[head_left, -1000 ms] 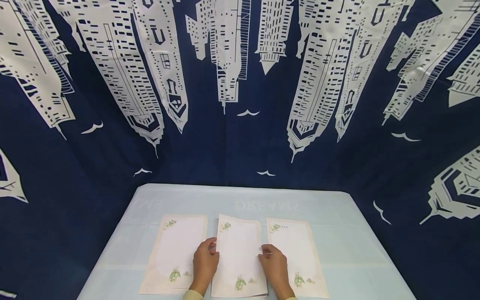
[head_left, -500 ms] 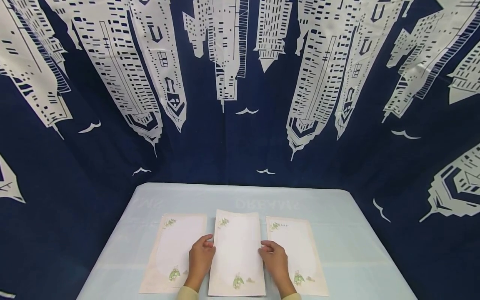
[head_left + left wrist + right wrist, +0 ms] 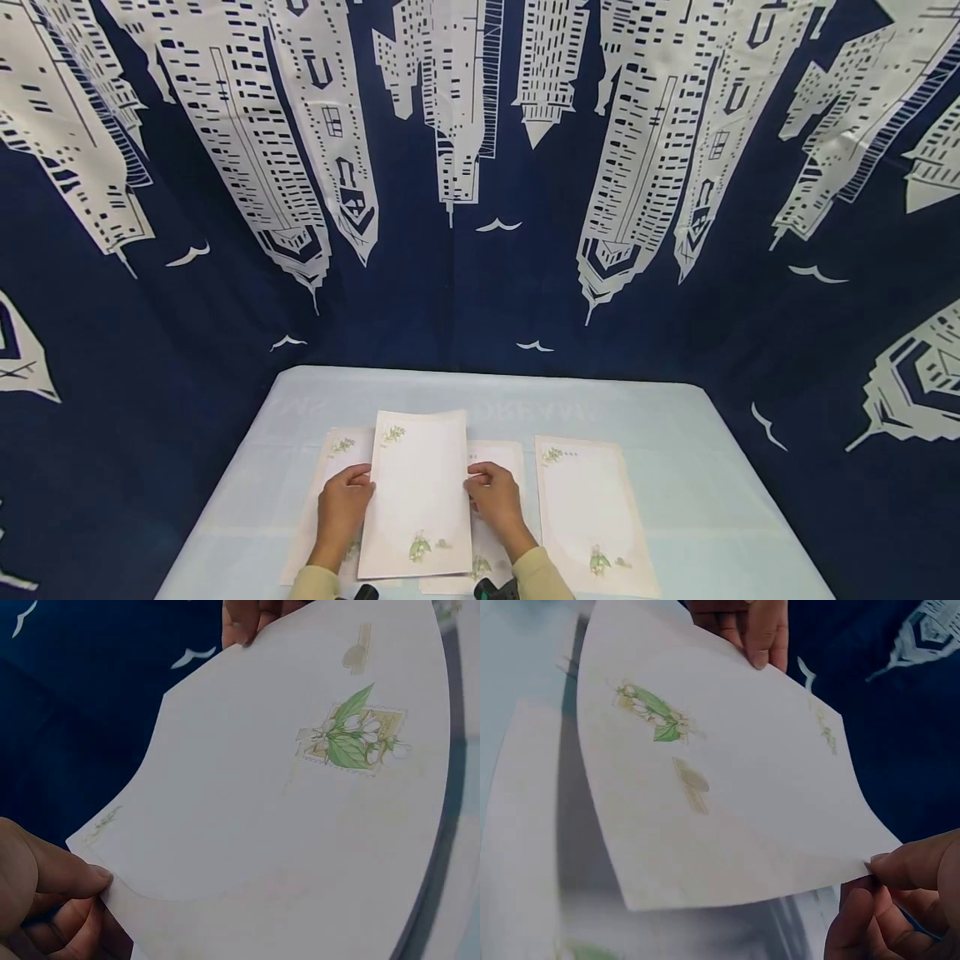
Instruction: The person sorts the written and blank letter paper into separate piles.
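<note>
Hands x2: your L hand (image 3: 341, 510) pinched L edge, your R hand (image 3: 498, 498) pinched R edge | held sheet (image 3: 418, 500) x1: bowed, you had it raised above mid sheet (image 3: 501, 452) x1, overlapping its L part | also on tbl (image 3: 720, 500): L sheet (image 3: 336, 460) x1, L of mid sheet, partly covered; R sheet (image 3: 588, 508) x1, just R of mid sheet

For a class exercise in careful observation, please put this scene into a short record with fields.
Left hand: pinches the left edge of the held sheet
Right hand: pinches its right edge
Sheet's state: raised, curved, green plant print
Partly covered, head view: left sheet, middle sheet
Uncovered: right sheet
Surface: pale blue table
Backdrop: white-patterned dark blue cloth
</note>
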The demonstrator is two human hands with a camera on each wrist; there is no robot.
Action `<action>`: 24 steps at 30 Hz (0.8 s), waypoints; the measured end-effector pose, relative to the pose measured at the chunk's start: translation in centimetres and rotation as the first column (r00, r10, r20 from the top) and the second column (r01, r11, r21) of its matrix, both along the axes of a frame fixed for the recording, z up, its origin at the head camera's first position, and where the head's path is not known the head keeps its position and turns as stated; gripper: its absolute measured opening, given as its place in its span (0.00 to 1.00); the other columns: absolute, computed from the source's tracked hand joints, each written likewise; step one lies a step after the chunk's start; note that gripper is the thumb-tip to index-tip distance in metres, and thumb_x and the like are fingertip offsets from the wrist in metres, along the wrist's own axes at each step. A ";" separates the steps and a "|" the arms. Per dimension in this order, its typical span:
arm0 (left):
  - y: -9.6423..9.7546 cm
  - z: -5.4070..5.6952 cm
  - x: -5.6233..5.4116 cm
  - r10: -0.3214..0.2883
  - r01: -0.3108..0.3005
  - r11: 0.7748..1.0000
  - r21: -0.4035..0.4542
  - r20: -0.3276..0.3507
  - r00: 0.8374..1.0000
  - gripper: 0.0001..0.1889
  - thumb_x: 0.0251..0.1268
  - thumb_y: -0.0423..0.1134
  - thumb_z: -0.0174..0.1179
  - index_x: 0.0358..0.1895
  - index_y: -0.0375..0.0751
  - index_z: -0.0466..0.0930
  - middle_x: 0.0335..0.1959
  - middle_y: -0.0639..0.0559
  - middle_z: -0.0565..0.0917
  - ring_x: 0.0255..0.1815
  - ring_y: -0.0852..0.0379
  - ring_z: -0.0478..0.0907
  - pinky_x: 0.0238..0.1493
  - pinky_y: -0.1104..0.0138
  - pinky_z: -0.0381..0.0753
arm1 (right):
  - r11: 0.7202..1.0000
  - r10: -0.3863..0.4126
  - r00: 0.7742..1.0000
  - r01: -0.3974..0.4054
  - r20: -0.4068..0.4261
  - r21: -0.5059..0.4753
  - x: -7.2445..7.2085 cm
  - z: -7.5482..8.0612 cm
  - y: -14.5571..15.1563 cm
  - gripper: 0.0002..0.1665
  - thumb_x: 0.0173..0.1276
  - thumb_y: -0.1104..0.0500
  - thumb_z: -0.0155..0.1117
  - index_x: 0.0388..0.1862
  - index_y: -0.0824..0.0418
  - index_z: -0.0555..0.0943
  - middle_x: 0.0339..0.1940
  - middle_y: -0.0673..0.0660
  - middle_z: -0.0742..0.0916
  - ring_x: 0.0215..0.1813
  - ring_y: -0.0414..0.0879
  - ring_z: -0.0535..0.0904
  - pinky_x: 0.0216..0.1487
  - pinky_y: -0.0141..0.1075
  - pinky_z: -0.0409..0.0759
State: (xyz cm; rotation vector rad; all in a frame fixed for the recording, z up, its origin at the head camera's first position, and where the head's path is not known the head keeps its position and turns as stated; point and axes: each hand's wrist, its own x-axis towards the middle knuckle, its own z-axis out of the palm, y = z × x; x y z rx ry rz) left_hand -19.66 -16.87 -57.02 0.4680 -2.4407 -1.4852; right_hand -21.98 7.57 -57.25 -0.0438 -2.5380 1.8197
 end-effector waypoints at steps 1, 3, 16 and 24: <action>-0.6 0.1 0.0 0.005 -0.005 1.000 -0.007 0.007 1.000 0.14 0.59 0.27 0.65 0.49 0.28 0.85 0.33 0.46 0.85 0.32 0.53 0.82 0.30 0.67 0.78 | 1.000 0.010 1.000 -0.010 -0.003 -0.002 -0.2 0.0 -0.6 0.09 0.62 0.70 0.67 0.43 0.69 0.85 0.26 0.52 0.84 0.24 0.43 0.82 0.24 0.34 0.83; -1.9 0.3 -0.1 0.014 -0.014 1.000 -0.024 0.016 1.000 0.15 0.59 0.27 0.64 0.49 0.27 0.85 0.34 0.44 0.85 0.32 0.53 0.81 0.29 0.67 0.77 | 1.000 0.028 1.000 -0.028 -0.004 0.003 -0.5 0.0 -1.7 0.09 0.62 0.70 0.68 0.42 0.68 0.85 0.26 0.52 0.84 0.23 0.43 0.82 0.23 0.33 0.82; -6.7 -0.6 -0.2 0.060 -0.060 0.980 -0.188 -0.006 0.998 0.13 0.61 0.25 0.61 0.48 0.23 0.83 0.34 0.38 0.86 0.35 0.44 0.83 0.31 0.63 0.78 | 0.992 0.117 0.992 -0.114 -0.049 0.060 -1.0 -1.2 -8.0 0.11 0.56 0.75 0.66 0.39 0.68 0.84 0.25 0.52 0.85 0.24 0.38 0.79 0.24 0.30 0.79; -7.0 -1.7 -0.4 0.084 -0.080 0.952 -0.297 0.002 0.996 0.13 0.59 0.23 0.61 0.47 0.20 0.82 0.33 0.36 0.85 0.35 0.41 0.82 0.37 0.49 0.80 | 0.985 0.110 0.993 -0.102 -0.051 0.136 -1.1 -1.8 -9.3 0.09 0.55 0.73 0.64 0.35 0.67 0.83 0.24 0.52 0.83 0.24 0.37 0.75 0.25 0.29 0.76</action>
